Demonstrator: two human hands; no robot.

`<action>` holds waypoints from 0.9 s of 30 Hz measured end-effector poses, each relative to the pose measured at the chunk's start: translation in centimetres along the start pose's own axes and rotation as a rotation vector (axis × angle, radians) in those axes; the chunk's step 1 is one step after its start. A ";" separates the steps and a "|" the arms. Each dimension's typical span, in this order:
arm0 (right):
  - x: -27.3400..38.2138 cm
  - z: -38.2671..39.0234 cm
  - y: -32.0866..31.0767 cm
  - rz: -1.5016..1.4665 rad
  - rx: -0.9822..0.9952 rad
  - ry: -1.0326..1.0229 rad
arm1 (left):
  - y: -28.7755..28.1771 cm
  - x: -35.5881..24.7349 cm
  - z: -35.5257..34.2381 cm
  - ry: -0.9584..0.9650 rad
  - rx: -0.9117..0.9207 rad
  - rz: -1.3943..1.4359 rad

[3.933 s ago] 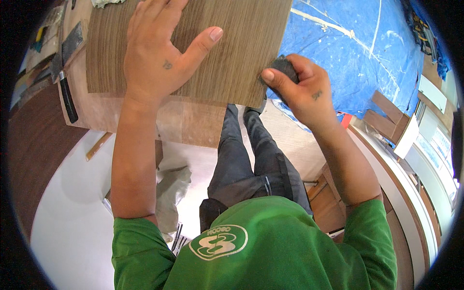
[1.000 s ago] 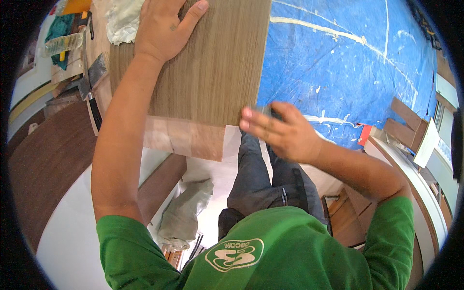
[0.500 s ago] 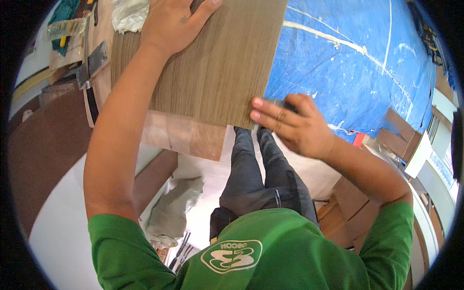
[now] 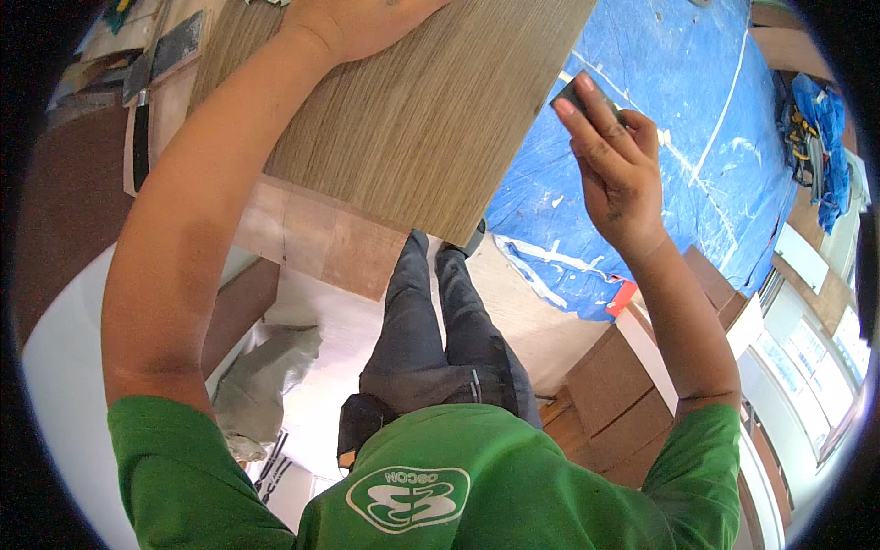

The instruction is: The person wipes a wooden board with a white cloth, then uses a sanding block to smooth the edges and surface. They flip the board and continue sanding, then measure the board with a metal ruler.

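A wood-grain panel [image 4: 440, 119] lies on a paler board [image 4: 339, 247] at the top of the view. My left hand [image 4: 357, 23] rests flat on the panel near its far part, fingers partly cut off by the frame's edge. My right hand [image 4: 619, 170] holds a small dark-grey block [image 4: 568, 89], perhaps an abrasive pad, beside the panel's right edge, with two fingers stretched over it. Whether the block touches that edge is hard to tell.
A blue taped sheet [image 4: 697, 110] spreads at right, with brown board pieces [image 4: 706, 270] near it. A black-handled tool [image 4: 140, 142] and a grey blade [image 4: 174, 46] lie at upper left. A crumpled grey cloth [image 4: 257, 385] is below, beside my legs [image 4: 403, 339].
My right hand with the dark block has moved up along the panel's right side from its near corner. My left hand has shifted toward the top of the view, and the view has turned slightly.
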State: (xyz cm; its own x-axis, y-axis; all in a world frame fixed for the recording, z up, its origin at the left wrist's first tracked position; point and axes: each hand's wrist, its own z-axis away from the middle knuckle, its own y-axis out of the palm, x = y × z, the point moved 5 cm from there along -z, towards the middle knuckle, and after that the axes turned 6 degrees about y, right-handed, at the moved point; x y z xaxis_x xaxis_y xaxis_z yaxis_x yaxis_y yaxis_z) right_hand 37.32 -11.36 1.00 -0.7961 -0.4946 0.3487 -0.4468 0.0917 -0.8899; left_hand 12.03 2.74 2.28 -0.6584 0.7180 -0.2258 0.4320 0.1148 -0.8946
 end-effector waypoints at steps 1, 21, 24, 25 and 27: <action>0.1 -0.2 0.1 0.000 -0.004 -0.006 | 0.0 0.0 0.0 0.003 -0.001 0.003; 5.2 2.3 0.9 0.017 0.188 -0.039 | 0.8 0.3 0.2 -0.003 0.007 0.009; 5.5 3.6 1.0 -0.008 0.249 -0.062 | 1.5 -0.1 0.2 -0.021 -0.005 0.005; 5.6 3.3 1.0 -0.016 0.249 -0.076 | 1.0 0.1 0.4 -0.020 0.007 -0.003; 4.8 0.9 0.5 0.031 0.165 -0.026 | 0.1 0.6 0.5 -0.017 0.032 -0.016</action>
State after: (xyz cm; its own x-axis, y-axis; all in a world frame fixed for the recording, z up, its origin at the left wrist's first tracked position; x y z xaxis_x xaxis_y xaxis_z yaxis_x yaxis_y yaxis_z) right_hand 33.69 -14.48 1.98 -0.7966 -0.5161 0.3149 -0.3477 -0.0350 -0.9369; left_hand 11.35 2.84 1.82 -0.6753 0.7048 -0.2174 0.4017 0.1043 -0.9098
